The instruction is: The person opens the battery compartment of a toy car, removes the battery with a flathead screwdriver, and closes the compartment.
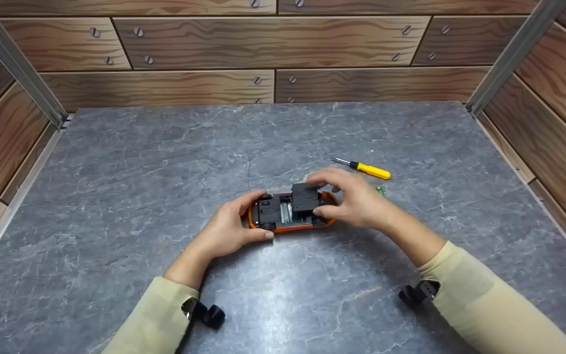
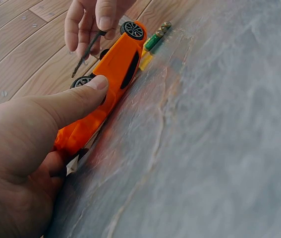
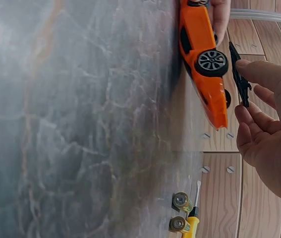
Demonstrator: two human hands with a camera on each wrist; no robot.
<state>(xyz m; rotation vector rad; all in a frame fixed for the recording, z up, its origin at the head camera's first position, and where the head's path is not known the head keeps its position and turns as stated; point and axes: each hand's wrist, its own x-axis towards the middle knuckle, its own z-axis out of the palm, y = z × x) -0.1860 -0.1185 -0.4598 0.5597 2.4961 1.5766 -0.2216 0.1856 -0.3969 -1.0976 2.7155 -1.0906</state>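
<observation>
An orange toy car [image 1: 270, 210] lies upside down on the table with its black underside upward. My left hand [image 1: 229, 228] grips its left end, thumb [image 2: 81, 101] on the near side. Above the other half of the underside, my right hand [image 1: 356, 199] pinches a flat black battery cover [image 1: 305, 196] by its edges. The right wrist view shows this cover [image 3: 239, 82] apart from the car's wheels. A compartment with shiny metal inside [image 1: 287, 211] is partly uncovered beside the cover; the cover hides the rest.
A screwdriver with a yellow handle [image 1: 372, 170] lies beyond my right hand. Two small green batteries [image 3: 181, 201] rest on the table near it, mostly hidden behind that hand in the head view. Wood-patterned panels [image 1: 273, 44] border the grey marbled table [image 1: 140, 157].
</observation>
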